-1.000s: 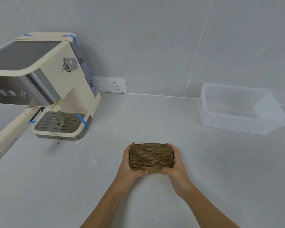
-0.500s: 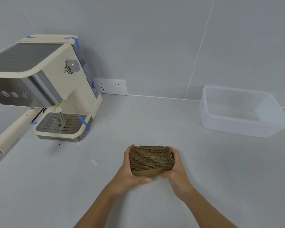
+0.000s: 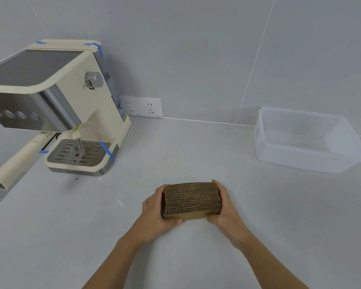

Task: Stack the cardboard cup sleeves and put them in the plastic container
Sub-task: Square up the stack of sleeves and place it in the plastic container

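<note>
While left hand and right hand clamp sleeve stack from both ends: squeeze evenly, support underneath, carry level to far-right container.

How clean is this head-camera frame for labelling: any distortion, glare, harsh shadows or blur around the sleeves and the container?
Head view: wide-angle bending bows the wall seams and stretches the coffee machine; lighting is soft and even, with faint shadows; no strong glare; the cardboard sleeve stack, left hand and right hand look sharp; the translucent plastic container has low contrast against the grey counter.
</note>
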Tool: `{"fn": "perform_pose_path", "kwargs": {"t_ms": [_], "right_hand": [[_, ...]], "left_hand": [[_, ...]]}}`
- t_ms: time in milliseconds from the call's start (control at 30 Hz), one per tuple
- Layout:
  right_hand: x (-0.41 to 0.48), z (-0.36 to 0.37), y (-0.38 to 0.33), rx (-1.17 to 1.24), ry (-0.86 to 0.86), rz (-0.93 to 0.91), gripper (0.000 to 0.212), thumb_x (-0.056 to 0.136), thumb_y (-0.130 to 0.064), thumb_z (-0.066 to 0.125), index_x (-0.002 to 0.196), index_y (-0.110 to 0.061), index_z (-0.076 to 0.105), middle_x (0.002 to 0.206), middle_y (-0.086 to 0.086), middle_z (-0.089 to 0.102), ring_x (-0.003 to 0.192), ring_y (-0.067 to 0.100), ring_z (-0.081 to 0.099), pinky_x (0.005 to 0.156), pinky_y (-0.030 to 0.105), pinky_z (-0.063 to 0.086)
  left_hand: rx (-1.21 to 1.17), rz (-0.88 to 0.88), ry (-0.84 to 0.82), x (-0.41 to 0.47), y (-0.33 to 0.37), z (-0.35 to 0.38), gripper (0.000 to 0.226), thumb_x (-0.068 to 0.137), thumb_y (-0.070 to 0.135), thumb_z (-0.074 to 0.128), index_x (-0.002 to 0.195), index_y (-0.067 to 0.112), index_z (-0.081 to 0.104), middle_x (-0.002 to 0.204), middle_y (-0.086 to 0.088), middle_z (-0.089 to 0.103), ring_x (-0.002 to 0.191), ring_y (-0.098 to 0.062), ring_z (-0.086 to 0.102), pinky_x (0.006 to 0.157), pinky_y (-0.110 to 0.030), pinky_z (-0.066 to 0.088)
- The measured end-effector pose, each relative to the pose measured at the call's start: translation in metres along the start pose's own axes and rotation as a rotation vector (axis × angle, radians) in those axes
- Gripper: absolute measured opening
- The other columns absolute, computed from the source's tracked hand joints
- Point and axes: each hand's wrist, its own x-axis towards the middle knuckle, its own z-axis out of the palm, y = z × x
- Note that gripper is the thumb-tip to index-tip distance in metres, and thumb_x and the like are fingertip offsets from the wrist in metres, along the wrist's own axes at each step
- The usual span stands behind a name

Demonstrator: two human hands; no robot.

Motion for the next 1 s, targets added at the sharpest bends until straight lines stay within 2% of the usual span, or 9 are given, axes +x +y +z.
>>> {"fn": "perform_pose_path", "kwargs": {"t_ms": [67, 133, 233, 333, 433, 533, 767, 900, 1000], "right_hand": [[0.001, -0.007, 0.0, -0.054, -0.038, -0.002, 0.083, 0.065, 0.002, 0.056, 0.137, -0.027, 0.024, 0.117, -0.015, 0.048, 0.102, -0.004, 0.052, 0.077, 0.017, 0.049], [0.004, -0.015, -0.001, -0.08, -0.076, 0.006, 0.079, 0.069, 0.006, 0.06, 0.132, -0.029, 0.03, 0.117, -0.011, 0.051, 0.099, -0.004, 0.055, 0.074, 0.017, 0.05], [0.007, -0.025, -0.003, -0.08, -0.136, 0.017, 0.072, 0.064, 0.001, 0.063, 0.124, -0.031, 0.041, 0.118, -0.009, 0.055, 0.104, 0.005, 0.057, 0.076, 0.021, 0.05], [0.01, -0.033, -0.005, -0.061, -0.178, 0.027, 0.069, 0.062, 0.002, 0.065, 0.121, -0.029, 0.048, 0.12, -0.007, 0.059, 0.105, 0.004, 0.059, 0.079, 0.023, 0.051], [0.011, -0.035, -0.004, -0.022, -0.193, 0.034, 0.071, 0.061, 0.004, 0.068, 0.123, -0.026, 0.048, 0.122, -0.007, 0.059, 0.109, 0.006, 0.059, 0.083, 0.025, 0.051], [0.011, -0.036, -0.001, 0.061, -0.17, 0.048, 0.073, 0.06, 0.006, 0.07, 0.122, -0.023, 0.045, 0.124, -0.005, 0.057, 0.107, 0.005, 0.06, 0.081, 0.023, 0.052], [0.011, -0.037, 0.002, 0.186, -0.117, 0.082, 0.06, 0.061, 0.004, 0.07, 0.107, -0.015, 0.037, 0.113, 0.0, 0.064, 0.094, 0.008, 0.064, 0.073, 0.023, 0.053], [0.009, -0.036, -0.001, 0.241, -0.089, 0.084, 0.058, 0.058, -0.007, 0.077, 0.101, -0.014, 0.038, 0.102, 0.005, 0.068, 0.088, 0.013, 0.065, 0.068, 0.025, 0.052], [0.009, -0.032, -0.005, 0.273, -0.056, 0.084, 0.061, 0.052, -0.019, 0.079, 0.1, -0.013, 0.042, 0.094, 0.004, 0.071, 0.085, 0.014, 0.066, 0.07, 0.026, 0.052]], "left_hand": [[0.001, -0.007, -0.028, 0.0, -0.001, -0.005, 0.085, 0.06, 0.044, 0.078, 0.129, 0.048, 0.027, 0.131, 0.018, 0.044, 0.13, -0.016, 0.033, 0.109, -0.043, 0.033], [0.016, -0.002, -0.053, 0.001, -0.002, -0.011, 0.082, 0.059, 0.044, 0.079, 0.126, 0.049, 0.032, 0.129, 0.016, 0.048, 0.126, -0.014, 0.04, 0.107, -0.044, 0.036], [0.011, 0.023, -0.071, 0.004, -0.003, -0.017, 0.076, 0.059, 0.035, 0.08, 0.12, 0.049, 0.038, 0.126, 0.016, 0.052, 0.121, -0.007, 0.046, 0.105, -0.037, 0.039], [0.007, 0.041, -0.087, 0.006, -0.004, -0.02, 0.073, 0.059, 0.033, 0.082, 0.118, 0.046, 0.042, 0.124, 0.018, 0.053, 0.117, -0.003, 0.049, 0.102, -0.031, 0.041], [-0.026, 0.042, -0.073, 0.007, -0.006, -0.021, 0.071, 0.058, 0.032, 0.082, 0.117, 0.042, 0.045, 0.123, 0.017, 0.055, 0.115, 0.001, 0.05, 0.1, -0.026, 0.042], [-0.034, 0.037, -0.056, 0.008, -0.006, -0.022, 0.071, 0.055, 0.036, 0.081, 0.117, 0.042, 0.046, 0.124, 0.017, 0.055, 0.115, 0.002, 0.05, 0.099, -0.024, 0.041], [-0.112, -0.003, -0.049, 0.012, -0.006, -0.023, 0.072, 0.055, 0.041, 0.079, 0.121, 0.037, 0.051, 0.121, 0.013, 0.061, 0.113, -0.007, 0.054, 0.097, -0.031, 0.048], [-0.245, -0.009, -0.023, 0.01, 0.0, -0.025, 0.064, 0.055, 0.04, 0.078, 0.116, 0.031, 0.058, 0.11, 0.016, 0.066, 0.108, -0.005, 0.058, 0.093, -0.03, 0.049], [-0.359, -0.017, 0.011, 0.008, 0.007, -0.026, 0.061, 0.053, 0.039, 0.076, 0.11, 0.024, 0.061, 0.109, 0.004, 0.068, 0.104, -0.009, 0.061, 0.087, -0.026, 0.05]]}}
